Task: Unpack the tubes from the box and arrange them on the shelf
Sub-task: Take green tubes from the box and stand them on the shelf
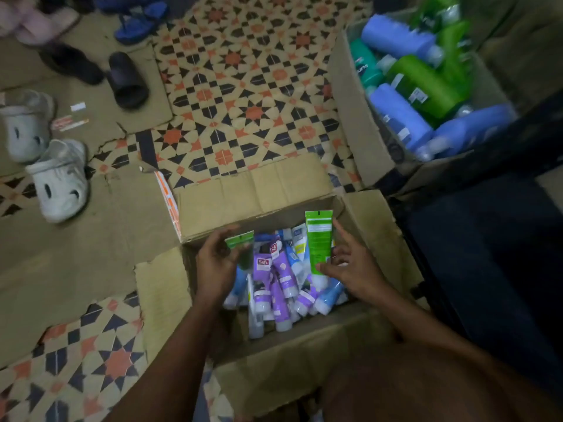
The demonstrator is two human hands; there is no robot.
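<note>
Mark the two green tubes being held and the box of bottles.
taller green tube (319,237), head view: middle of its printed face.
lower green tube (240,240), head view: its flat crimped end.
box of bottles (350,117), head view: its cardboard side wall.

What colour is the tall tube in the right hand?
Bright green. The tall tube in the right hand shows best in the head view.
</note>
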